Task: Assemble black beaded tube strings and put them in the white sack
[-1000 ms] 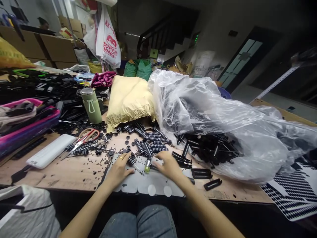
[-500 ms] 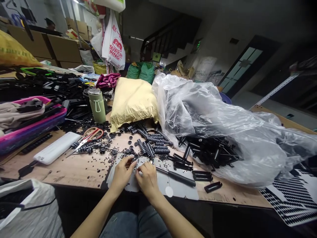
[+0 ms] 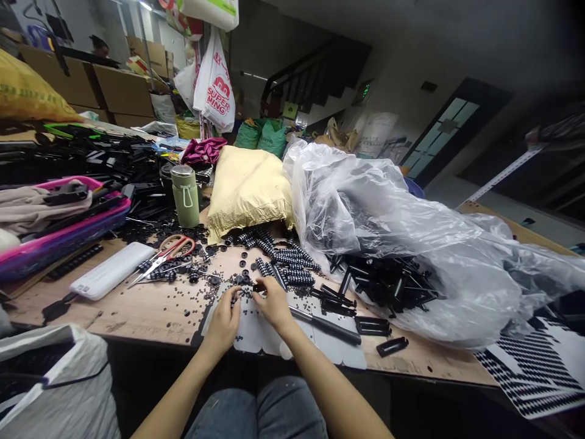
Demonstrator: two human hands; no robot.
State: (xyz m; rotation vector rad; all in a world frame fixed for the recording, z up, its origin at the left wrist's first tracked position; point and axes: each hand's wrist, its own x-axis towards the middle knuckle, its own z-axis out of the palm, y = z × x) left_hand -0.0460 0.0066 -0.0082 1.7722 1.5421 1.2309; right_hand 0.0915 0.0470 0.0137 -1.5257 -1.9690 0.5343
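My left hand (image 3: 223, 322) is over the grey mat (image 3: 249, 335) at the table's front edge, its thumb and fingers closed round something small and dark that I cannot make out. Just to its right, my right hand (image 3: 274, 305) has its fingertips bent together by a small dark piece, too small to name. Beyond the hands lie several ribbed black rollers with white marks (image 3: 297, 256). A metal-shafted tool with a black grip (image 3: 336, 329) runs right from beneath my right wrist; its far end is hidden. Tiny dark rings (image 3: 183, 296) are scattered left of the mat.
Scissors (image 3: 159, 262) and a white oblong case (image 3: 112, 271) lie left, near a green flask (image 3: 185, 198). A yellow sack (image 3: 249, 189) stands behind. Rightward, a clear plastic bag (image 3: 388, 201) spills black parts (image 3: 397, 283). A person (image 3: 98, 46) is far back left.
My hands have moved apart a little. The right hand has shifted forward, away from my body, and the left slightly back. The view has shifted slightly.
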